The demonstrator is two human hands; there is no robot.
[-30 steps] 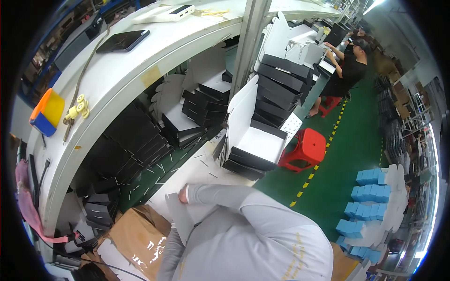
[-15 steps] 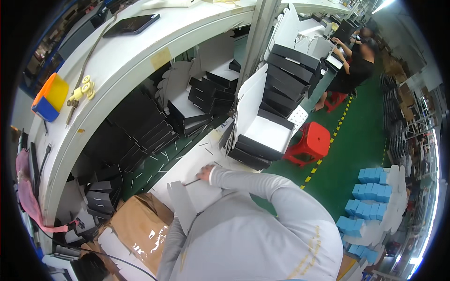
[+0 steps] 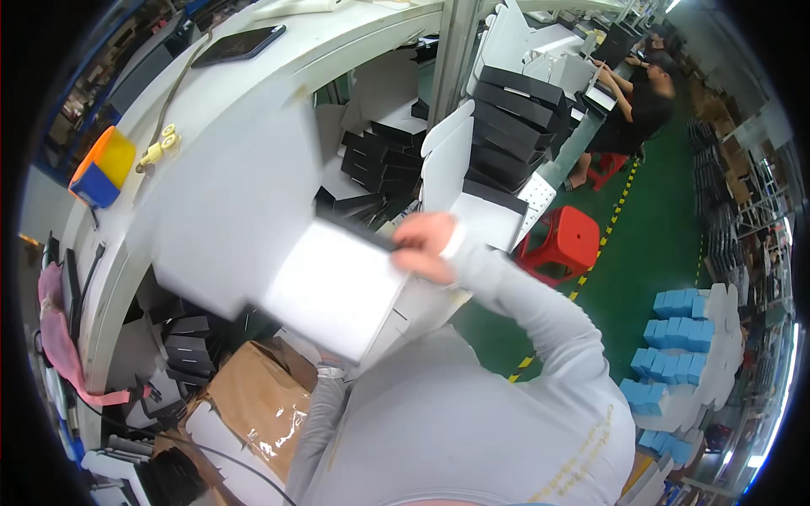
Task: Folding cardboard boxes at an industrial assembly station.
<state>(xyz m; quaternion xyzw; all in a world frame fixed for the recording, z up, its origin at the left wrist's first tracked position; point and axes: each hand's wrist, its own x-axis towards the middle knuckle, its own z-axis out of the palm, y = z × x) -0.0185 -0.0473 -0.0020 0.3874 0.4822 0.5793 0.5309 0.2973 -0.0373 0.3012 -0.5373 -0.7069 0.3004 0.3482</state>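
A cardboard box with a white inside and black outer edge [image 3: 333,282] is held up in front of me, its big white lid [image 3: 236,194] swung open to the left and smeared by motion. My right hand [image 3: 428,244] pinches the box's right-hand rim between thumb and fingers. Of my left hand [image 3: 327,361] only a bit by the wrist shows, at the box's near corner. Its fingers are hidden behind the box. Just beyond my right hand stands a stack of open black boxes [image 3: 506,126] with white insides.
A curved white bench [image 3: 354,34] carries a tablet-like black device [image 3: 239,46] and a tape roll [image 3: 105,164]. Black boxes [image 3: 371,169] fill the space beneath. A brown paper package [image 3: 257,396] lies near left, a red stool [image 3: 567,240] right. Farther off, a person [image 3: 645,110] sits working.
The box has risen from low near my body and now spreads open before me. My right hand has lifted off the white work surface, moved right and taken the box's rim.
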